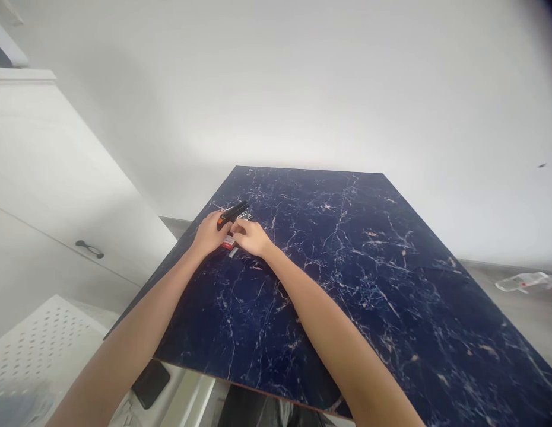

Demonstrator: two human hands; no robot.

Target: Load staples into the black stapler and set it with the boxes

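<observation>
Left hand (209,233) gripping black stapler with orange tip (232,214), at ten o'clock on dark blue marbled tabletop (369,284). Right hand (251,237) curled on small red-and-white staple box (228,242) just beside. Risk: silver staples (234,252) scattering if jostled.

I am resting my bare left hand (210,232) on a stapler (232,214) that is looking like matt black plastic, with an orange plastic patch at its near end. Beside it a strip of bright metal (233,252) is shining. The tabletop (347,261) is showing a smooth, glossy dark blue marble pattern with pale veins. The cabinet (57,196) beside it is looking matt white.
</observation>
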